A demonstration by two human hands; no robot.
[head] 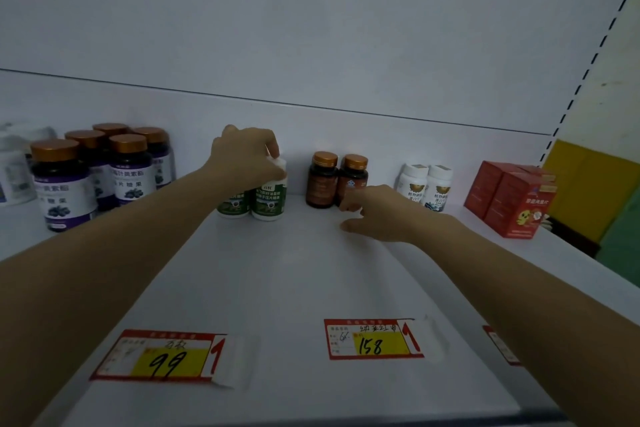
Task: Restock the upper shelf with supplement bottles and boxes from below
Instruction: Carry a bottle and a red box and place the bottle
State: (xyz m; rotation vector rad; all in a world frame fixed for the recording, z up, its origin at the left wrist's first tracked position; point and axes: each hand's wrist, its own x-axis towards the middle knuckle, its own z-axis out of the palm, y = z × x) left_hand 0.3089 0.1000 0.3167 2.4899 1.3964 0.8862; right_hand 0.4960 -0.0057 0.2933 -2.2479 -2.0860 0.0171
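On the white upper shelf (294, 281), my left hand (247, 156) grips from above the white cap of a green-labelled bottle (270, 202). A second green-labelled bottle (233, 206) stands touching it on the left. To the right stand two brown bottles with gold caps (322, 184). My right hand (377, 213) rests low on the shelf just in front of the right brown bottle (356, 174). Its fingers are loosely curled near that bottle's base and hold nothing.
Several dark bottles with purple labels (65, 184) crowd the back left. Two white bottles (427, 185) and red boxes (512, 201) stand at the back right. Price tags reading 99 (162, 357) and 158 (372, 340) lie along the front edge.
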